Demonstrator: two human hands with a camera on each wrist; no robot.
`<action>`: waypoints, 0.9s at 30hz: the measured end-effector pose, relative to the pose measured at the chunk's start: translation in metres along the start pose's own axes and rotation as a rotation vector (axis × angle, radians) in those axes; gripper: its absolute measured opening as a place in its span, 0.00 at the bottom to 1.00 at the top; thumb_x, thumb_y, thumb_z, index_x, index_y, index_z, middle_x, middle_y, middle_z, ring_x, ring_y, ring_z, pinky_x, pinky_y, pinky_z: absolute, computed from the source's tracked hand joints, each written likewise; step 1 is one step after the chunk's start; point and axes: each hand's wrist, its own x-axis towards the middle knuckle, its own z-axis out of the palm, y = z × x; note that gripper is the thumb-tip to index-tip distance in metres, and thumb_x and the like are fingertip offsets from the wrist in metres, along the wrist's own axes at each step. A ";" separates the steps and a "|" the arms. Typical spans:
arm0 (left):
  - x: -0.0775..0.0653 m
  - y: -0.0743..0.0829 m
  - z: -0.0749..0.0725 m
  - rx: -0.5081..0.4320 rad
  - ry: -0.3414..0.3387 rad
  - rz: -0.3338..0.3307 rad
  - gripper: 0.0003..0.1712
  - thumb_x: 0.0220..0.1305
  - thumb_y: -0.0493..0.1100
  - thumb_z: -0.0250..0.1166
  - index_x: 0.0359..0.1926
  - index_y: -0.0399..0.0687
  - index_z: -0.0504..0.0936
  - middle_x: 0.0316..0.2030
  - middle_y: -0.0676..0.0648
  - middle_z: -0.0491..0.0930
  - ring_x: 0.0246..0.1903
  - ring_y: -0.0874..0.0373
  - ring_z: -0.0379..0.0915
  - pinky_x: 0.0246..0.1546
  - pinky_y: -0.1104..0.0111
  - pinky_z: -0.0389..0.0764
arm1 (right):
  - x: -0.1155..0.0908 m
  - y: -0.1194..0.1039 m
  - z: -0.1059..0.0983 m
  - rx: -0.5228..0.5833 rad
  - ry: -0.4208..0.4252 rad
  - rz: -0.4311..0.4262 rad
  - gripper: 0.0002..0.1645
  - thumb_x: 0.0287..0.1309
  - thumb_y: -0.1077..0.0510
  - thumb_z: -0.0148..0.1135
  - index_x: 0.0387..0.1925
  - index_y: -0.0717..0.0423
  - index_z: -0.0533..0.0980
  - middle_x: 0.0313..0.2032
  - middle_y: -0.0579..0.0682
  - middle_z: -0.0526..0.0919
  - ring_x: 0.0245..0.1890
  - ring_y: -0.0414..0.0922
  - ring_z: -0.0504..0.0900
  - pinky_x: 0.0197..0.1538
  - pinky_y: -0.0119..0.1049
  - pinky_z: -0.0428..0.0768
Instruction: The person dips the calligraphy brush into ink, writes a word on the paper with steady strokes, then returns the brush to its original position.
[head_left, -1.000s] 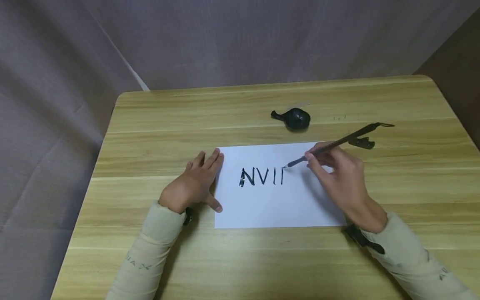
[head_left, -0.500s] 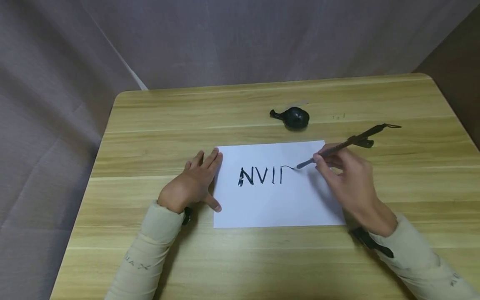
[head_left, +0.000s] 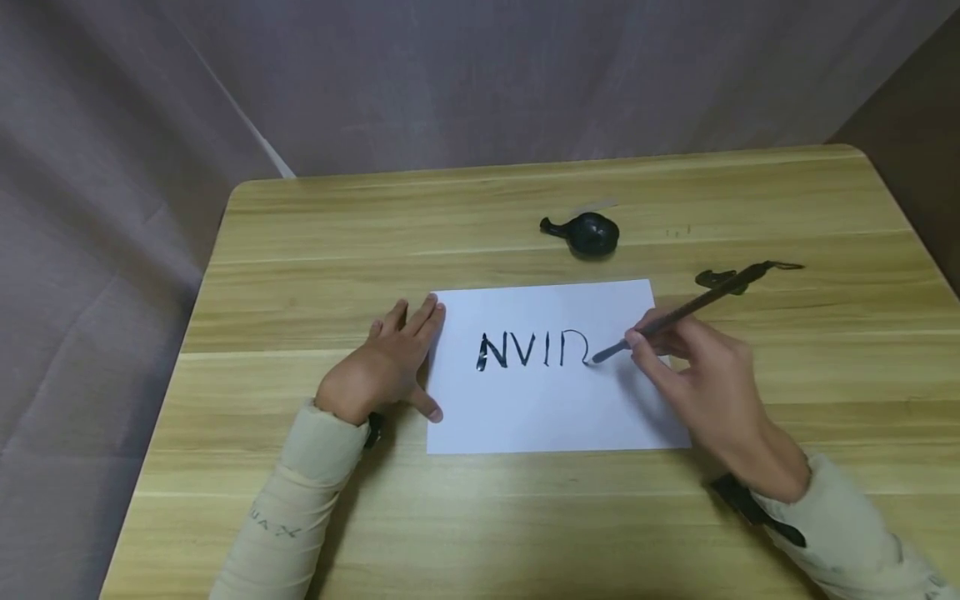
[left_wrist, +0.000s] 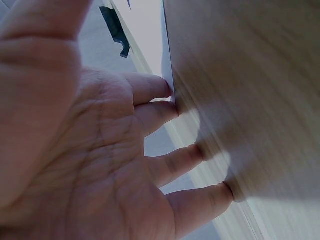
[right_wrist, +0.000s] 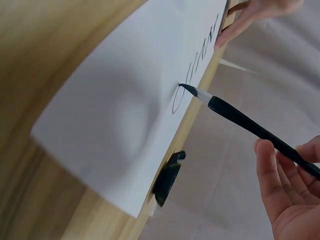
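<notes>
A white sheet of paper [head_left: 525,417] lies on the wooden table, with black brush strokes reading "NVI" and a curved stroke after them. My right hand [head_left: 708,387] pinches a dark writing brush [head_left: 678,315] between thumb and fingers. The brush leans up to the right. In the right wrist view the black-inked tip of the brush [right_wrist: 235,114] touches the paper [right_wrist: 100,115] at the curve's end. At the sheet's left edge rests my left hand [head_left: 382,362], fingers spread; in the left wrist view, some fingertips of the left hand [left_wrist: 110,150] touch the paper's edge.
Behind the paper sits a black rounded object with a narrow neck [head_left: 592,235]. A small dark flat piece [head_left: 714,279] lies behind the right hand, partly covered by the brush handle. A grey curtain [head_left: 465,83] hangs beyond the table's back edge.
The brush tip has gone right from the top of the second upright, then curved down, leaving a rounded stroke. The right hand moved right and slightly toward me; the left hand stayed put.
</notes>
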 end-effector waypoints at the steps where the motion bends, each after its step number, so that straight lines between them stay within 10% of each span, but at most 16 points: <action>1: 0.000 0.000 0.000 0.003 0.000 0.002 0.87 0.41 0.60 0.88 0.86 0.48 0.34 0.86 0.47 0.29 0.83 0.37 0.22 0.79 0.37 0.41 | 0.000 -0.002 0.001 0.012 -0.004 -0.005 0.12 0.54 0.78 0.73 0.40 0.72 0.81 0.37 0.60 0.90 0.43 0.14 0.78 0.49 0.14 0.78; 27: -0.002 0.001 -0.001 -0.003 0.003 0.006 0.87 0.41 0.60 0.88 0.86 0.46 0.35 0.86 0.46 0.30 0.83 0.36 0.22 0.79 0.36 0.41 | 0.006 0.005 -0.011 0.133 0.079 0.069 0.16 0.62 0.81 0.63 0.51 0.75 0.78 0.46 0.64 0.88 0.48 0.25 0.85 0.50 0.19 0.81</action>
